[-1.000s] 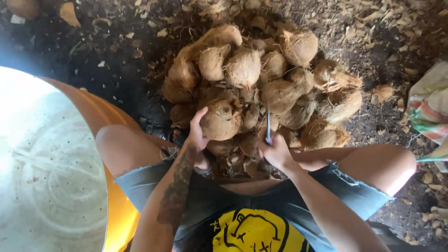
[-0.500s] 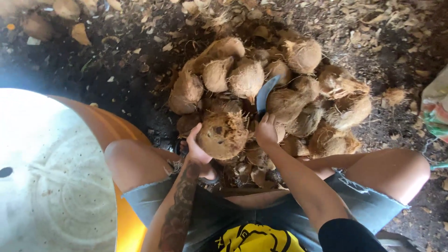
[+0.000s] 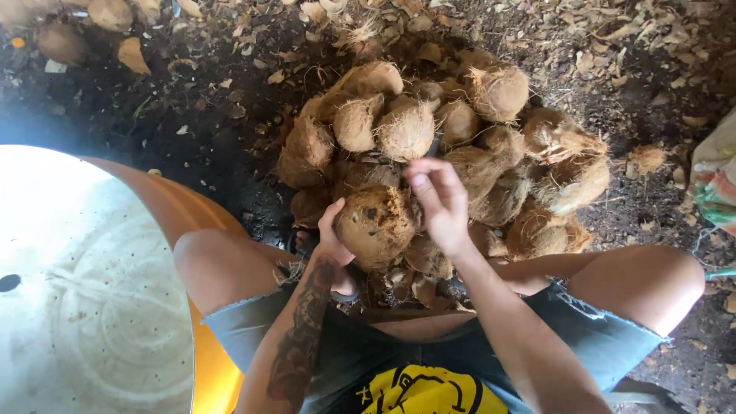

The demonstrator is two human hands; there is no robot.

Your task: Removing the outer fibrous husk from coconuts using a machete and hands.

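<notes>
Overhead: a seated person's bare knees frame a pile of husked coconuts (image 3: 460, 146) on dark soil strewn with husk scraps.
Packages, labels, signs: at 3 o'clock, a woven sack (image 3: 717, 180) in white with red and green bands, cut off by the frame edge. Any markings on it are too small to make out.
Drum: at 8 o'clock, a large orange drum (image 3: 184, 207) with a round white lid (image 3: 84, 307), washed out by bright light. A small dark hole sits at the lid's left edge.
Hidden or unclear: the right hand's palm side is turned away, so whether anything lies in it cannot be told. The lower part of the pile is covered by arms and knees.
Held coconut (image 3: 376, 226): near the centre, at the pile's 6 o'clock edge, between the knees. It is round, brown and fibrous, with dark patches and rough, shaggy husk remnants.
Left hand (image 3: 333, 241): tattooed forearm. The fingers cup the held coconut's left side, gripping it from below.
Right hand (image 3: 438, 199): raised just above the coconut's upper right, fingers loosely curled, partly spread.
Far ground: at 11 o'clock, loose coconuts (image 3: 107, 14) lie apart.
</notes>
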